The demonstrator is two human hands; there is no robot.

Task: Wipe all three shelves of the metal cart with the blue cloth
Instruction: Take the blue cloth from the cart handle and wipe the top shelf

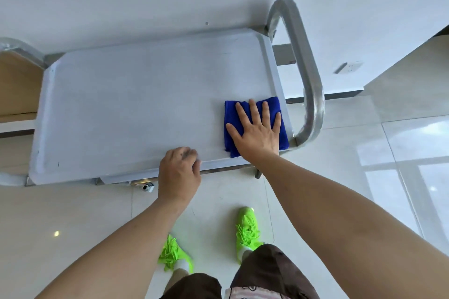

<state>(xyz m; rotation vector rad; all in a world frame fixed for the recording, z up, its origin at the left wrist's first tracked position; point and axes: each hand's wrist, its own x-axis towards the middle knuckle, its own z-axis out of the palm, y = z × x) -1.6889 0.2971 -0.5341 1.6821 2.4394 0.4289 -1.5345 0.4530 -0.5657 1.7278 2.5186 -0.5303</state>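
The metal cart's top shelf (126,109) fills the middle of the head view, seen from above. A folded blue cloth (230,114) lies flat on the shelf near its right end. My right hand (257,128) presses down on the cloth with fingers spread. My left hand (179,172) curls over the shelf's near rim, gripping its edge. The two lower shelves are hidden under the top one.
A curved metal handle (308,85) rises at the cart's right end, another (21,48) at the left. A white wall stands behind the cart. A wooden cabinet (17,85) is at the far left. Glossy floor tiles (401,143) and my green shoes (247,228) are below.
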